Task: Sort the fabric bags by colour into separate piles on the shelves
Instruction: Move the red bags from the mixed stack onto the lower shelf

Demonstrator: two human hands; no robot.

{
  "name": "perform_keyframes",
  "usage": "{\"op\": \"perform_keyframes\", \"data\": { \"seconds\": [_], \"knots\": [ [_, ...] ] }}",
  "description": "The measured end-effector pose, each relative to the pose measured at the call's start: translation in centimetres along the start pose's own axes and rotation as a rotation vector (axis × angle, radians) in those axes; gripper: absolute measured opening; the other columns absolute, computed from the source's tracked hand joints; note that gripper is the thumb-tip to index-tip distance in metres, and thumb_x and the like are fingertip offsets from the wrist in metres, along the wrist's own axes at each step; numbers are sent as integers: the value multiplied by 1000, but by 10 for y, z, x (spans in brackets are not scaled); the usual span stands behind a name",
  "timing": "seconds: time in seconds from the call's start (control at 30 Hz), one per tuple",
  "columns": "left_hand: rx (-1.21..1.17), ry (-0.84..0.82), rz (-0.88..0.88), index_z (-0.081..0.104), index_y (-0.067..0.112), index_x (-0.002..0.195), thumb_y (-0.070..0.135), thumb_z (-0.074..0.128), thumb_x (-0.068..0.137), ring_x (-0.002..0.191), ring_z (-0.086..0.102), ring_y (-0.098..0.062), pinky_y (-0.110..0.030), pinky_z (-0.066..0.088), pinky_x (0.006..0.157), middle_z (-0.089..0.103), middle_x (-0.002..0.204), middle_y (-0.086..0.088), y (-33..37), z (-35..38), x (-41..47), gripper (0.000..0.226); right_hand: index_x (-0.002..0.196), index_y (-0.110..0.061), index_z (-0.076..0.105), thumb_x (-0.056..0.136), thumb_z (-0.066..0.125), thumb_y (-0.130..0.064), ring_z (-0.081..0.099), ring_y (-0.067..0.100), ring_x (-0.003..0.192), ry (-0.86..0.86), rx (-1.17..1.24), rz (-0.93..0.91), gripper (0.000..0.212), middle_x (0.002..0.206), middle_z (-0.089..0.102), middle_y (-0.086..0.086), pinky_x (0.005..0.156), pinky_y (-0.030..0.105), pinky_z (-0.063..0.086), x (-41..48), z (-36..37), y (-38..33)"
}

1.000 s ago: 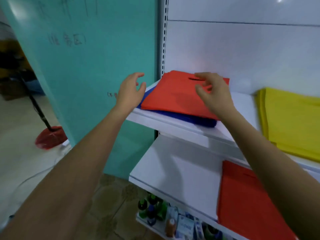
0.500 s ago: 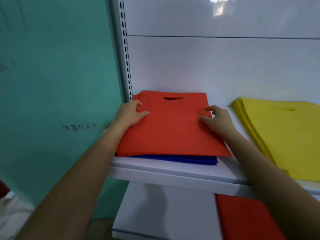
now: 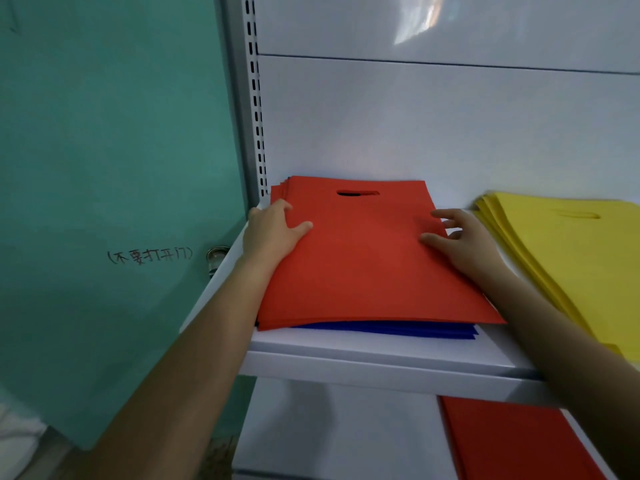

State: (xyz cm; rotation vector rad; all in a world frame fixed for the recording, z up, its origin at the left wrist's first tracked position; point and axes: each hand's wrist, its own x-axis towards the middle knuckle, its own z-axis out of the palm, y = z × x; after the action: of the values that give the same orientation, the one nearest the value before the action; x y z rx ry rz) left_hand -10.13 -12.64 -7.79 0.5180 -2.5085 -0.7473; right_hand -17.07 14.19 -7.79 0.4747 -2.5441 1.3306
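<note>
on the upper shelf (image 3: 346, 351), blue bags (image 3: 398, 330) mostly hidden under red bags (image 3: 363, 261); left grip (image 3: 272, 233) unclear, right grip (image 3: 464, 240) wide.

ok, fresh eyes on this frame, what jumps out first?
The red bags lie at the left of the upper shelf, on top of blue bags whose edge peeks out at the front, so that pile is mixed. The left hand and right hand rest on its two sides. Yellow bags lie to the right, and a second red pile sits on the shelf below.
</note>
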Motion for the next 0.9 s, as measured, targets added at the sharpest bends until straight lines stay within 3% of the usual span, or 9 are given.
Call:
{"op": "perform_keyframes", "data": {
  "seconds": [0.1,0.23,0.4,0.53,0.73,0.9],
  "knots": [
    [-36,14,40,50,16,126,39,63,84,123,40,-19,-31,36,95,60,122,-3,1,-1,-2,49,122,-15,56,83,66,-12,49,17,78,36,-18,-41,40,102,51,3,73,25,37,1,0,1],
    [-11,17,50,50,19,125,39,63,84,121,42,-19,-31,35,94,60,122,-1,3,0,-2,48,119,-15,57,85,62,-8,48,6,66,90,49,-30,35,77,52,-5,60,19,37,0,1,3],
    [25,-19,-39,44,20,131,49,61,81,123,41,-25,-38,37,96,52,130,-8,-1,2,2,60,122,-16,54,86,62,-12,53,13,79,126,93,-27,36,90,59,1,66,23,36,-6,-2,1],
    [-6,-28,-29,42,19,132,47,62,82,126,38,-24,-39,38,99,52,131,-8,1,2,0,61,120,-15,55,86,61,-11,51,1,70,148,83,-44,34,90,59,-3,58,8,35,-8,-2,2],
    [-135,-2,-2,47,16,129,41,69,79,125,42,-21,-39,39,101,57,126,-3,2,-2,-4,60,121,-18,54,88,58,-11,56,11,74,163,111,-42,34,93,57,-5,70,30,44,-14,-4,3],
    [-204,-54,-13,49,16,128,41,70,77,126,43,-20,-40,37,104,55,129,-3,-2,-3,-3,61,121,-15,54,87,58,-7,57,18,82,154,108,-59,35,91,57,-1,73,27,40,-17,-10,5]
  ]
}}
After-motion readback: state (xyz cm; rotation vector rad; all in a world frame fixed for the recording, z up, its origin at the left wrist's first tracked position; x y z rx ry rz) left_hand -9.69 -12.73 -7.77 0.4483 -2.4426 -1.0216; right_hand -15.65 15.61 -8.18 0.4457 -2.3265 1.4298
